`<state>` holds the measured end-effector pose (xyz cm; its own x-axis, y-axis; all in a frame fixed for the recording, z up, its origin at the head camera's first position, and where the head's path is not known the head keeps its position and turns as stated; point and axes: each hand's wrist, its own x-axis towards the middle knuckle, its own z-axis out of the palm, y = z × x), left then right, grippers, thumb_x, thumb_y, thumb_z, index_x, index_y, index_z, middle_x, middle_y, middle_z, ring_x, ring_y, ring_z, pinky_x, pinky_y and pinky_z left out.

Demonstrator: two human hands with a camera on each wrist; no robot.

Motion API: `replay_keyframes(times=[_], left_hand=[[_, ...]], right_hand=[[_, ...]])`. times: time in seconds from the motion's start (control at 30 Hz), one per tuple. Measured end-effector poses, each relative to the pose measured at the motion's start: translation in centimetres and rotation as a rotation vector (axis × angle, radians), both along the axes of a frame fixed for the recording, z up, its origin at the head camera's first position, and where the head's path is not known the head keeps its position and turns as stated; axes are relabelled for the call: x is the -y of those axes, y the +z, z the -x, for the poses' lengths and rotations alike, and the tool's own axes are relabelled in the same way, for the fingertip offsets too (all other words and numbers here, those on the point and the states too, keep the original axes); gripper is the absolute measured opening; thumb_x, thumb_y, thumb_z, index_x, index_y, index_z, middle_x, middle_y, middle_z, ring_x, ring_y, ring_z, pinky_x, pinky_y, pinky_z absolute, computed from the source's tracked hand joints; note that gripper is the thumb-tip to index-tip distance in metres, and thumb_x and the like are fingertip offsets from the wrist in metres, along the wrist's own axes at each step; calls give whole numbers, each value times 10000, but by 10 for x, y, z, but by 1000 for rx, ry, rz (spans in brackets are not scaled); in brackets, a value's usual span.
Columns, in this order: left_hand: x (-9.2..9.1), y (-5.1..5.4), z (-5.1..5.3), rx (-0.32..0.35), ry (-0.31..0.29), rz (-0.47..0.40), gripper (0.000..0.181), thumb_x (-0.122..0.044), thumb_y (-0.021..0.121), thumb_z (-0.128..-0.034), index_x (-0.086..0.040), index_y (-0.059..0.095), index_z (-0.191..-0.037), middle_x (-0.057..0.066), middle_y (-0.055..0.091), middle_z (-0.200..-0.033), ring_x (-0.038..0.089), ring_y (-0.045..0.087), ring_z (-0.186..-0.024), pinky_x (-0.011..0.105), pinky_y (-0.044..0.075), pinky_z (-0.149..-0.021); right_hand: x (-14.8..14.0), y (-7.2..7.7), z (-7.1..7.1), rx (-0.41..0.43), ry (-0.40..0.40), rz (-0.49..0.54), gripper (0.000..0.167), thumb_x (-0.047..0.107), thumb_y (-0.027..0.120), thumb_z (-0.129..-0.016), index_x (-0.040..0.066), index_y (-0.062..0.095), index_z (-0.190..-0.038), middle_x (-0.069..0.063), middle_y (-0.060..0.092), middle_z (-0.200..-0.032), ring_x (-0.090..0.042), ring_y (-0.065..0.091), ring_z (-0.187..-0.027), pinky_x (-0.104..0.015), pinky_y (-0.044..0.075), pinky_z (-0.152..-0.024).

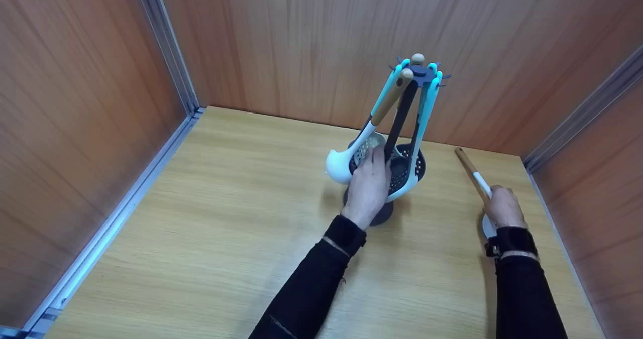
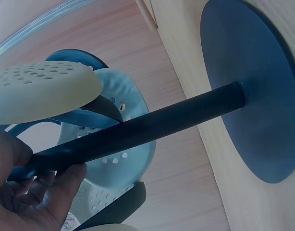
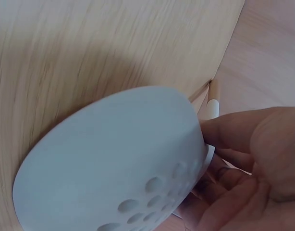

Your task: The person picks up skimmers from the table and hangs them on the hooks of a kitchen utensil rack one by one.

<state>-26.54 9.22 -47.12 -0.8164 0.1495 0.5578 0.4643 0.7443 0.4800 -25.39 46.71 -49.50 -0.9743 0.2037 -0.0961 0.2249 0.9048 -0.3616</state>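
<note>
My left hand (image 1: pixel 369 186) grips the dark pole (image 2: pixel 186 116) of a utensil stand, whose round base (image 2: pixel 253 91) rests on the table. Around that hand hang a white ladle (image 1: pixel 337 167) with a wooden handle, a black perforated skimmer (image 1: pixel 399 174) and utensils with turquoise handles (image 1: pixel 428 103). Off to the right of the stand, my right hand (image 1: pixel 505 208) holds a white skimmer (image 3: pixel 104 144) by its neck, close to the perforated bowl. The wooden end of its handle (image 1: pixel 465 161) points toward the back wall. In the head view, hand and wrist cover much of its bowl.
A light wooden tabletop (image 1: pixel 221 203) lies beneath everything. Wood-grain panels enclose it at the back (image 1: pixel 281 52), left (image 1: pixel 75 128) and right (image 1: pixel 593 188). The stand's top hook ring (image 1: pixel 421 73) rises in front of the back panel.
</note>
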Motion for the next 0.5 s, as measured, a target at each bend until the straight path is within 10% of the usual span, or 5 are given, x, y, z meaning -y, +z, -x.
replay_keyframes(times=[0.5], left_hand=[[6, 7, -3, 123, -66, -92, 416, -201, 611, -1240, -48, 589, -1626, 136, 759, -1448, 271, 846, -1261, 376, 736, -1013]], right_hand=[[12, -1, -2, -4, -77, 29, 472, -32, 542, -1141, -206, 533, -1579, -494, 598, -1467, -601, 637, -1334, -729, 558, -1171]])
